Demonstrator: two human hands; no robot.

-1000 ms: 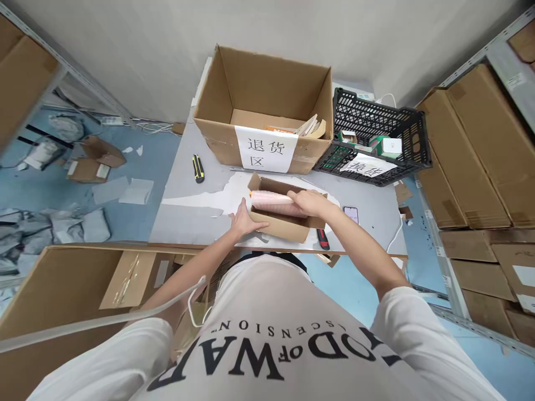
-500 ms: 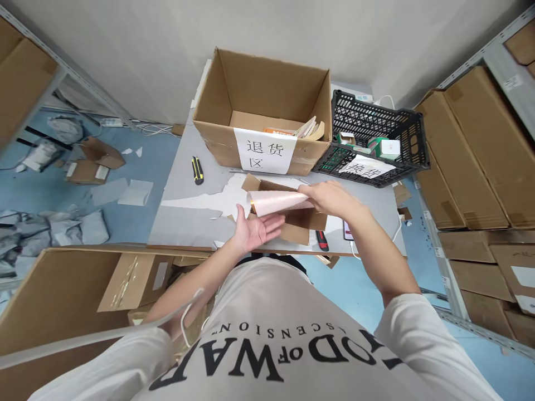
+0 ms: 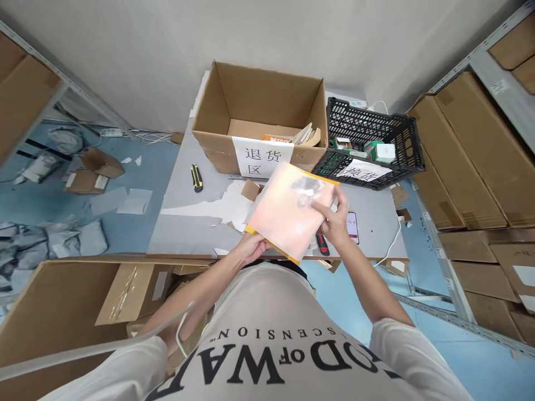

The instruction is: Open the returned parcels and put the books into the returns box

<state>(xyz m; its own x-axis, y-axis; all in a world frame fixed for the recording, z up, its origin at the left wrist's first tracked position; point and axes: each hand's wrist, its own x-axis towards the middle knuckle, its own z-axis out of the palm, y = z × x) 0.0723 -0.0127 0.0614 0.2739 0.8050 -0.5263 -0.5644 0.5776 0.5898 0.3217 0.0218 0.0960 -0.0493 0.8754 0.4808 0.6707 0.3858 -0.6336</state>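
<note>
A flat square packet, pale pink-orange with yellow-orange edges and a cloudy, see-through look, is held up between my two hands above the table's front edge. My left hand grips its lower left edge, with some fingers hidden underneath. On the right side, my right hand pinches it, thumb on the top face near a grey printed patch. Whether it is a book or a sleeve I cannot tell. Beneath it is a small open carton, mostly covered, with one brown flap showing.
At the table's back stand a large labelled cardboard box and a black crate with small green-white boxes inside. A yellow-black utility knife, a red-black one and a phone lie on the table.
The packet, curved and held only by my right hand before, has been lifted from over the small carton and turned face up. My left hand, open before, now grips it too.
</note>
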